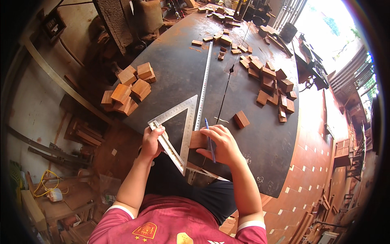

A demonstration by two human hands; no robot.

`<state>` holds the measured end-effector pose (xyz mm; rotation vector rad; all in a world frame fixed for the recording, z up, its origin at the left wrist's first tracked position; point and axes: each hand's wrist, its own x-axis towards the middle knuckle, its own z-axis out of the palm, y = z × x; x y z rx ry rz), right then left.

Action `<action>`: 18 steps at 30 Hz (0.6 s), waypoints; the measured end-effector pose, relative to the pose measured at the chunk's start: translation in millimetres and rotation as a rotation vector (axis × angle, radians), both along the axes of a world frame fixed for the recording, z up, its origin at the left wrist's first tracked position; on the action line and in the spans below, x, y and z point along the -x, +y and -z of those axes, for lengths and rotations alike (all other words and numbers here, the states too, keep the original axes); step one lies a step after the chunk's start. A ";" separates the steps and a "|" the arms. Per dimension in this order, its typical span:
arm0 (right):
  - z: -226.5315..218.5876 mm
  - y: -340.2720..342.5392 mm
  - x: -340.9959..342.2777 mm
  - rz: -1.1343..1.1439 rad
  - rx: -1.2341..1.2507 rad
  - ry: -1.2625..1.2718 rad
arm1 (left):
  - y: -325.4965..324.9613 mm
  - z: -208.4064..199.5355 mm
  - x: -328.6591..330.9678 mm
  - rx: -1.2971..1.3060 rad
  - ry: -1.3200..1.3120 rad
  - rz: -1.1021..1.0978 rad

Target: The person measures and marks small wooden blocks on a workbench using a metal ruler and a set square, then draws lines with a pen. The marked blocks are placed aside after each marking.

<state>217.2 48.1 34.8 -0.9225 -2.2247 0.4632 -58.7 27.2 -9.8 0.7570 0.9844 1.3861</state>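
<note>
My left hand [152,142] is closed on the thick edge of a metal triangle square [190,122], its thumb on top. The square stands tilted near the front edge of a dark tabletop [174,65], one side against a reddish-brown wooden block [198,140]. My right hand [224,143] is closed round that block from the right, with a blue pen [210,142] between its fingers. Beyond the square, a long steel ruler [206,77] runs away along the table. A single loose block [241,119] lies to the right of my right hand.
Several blocks are heaped at the table's left edge [121,93]. More blocks [268,77] lie scattered along the right side, and others [222,38] at the far end. A thin dark slot [224,95] runs lengthwise through the tabletop. Tiled floor [300,162] lies to the right.
</note>
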 end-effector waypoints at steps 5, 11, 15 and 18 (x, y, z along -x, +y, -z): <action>6.8 -2.1 2.2 0.057 0.060 0.043 | -3.8 -3.3 -2.9 0.005 0.051 -0.023; 1.1 -1.7 3.6 0.084 0.002 0.107 | -2.8 -9.8 -6.9 -0.020 0.105 0.033; 11.3 0.9 -0.9 0.101 0.040 0.161 | -1.4 -3.5 -6.2 0.007 0.123 0.035; 13.7 2.3 0.4 0.083 0.186 0.305 | -3.2 -9.1 -7.6 0.029 0.107 0.055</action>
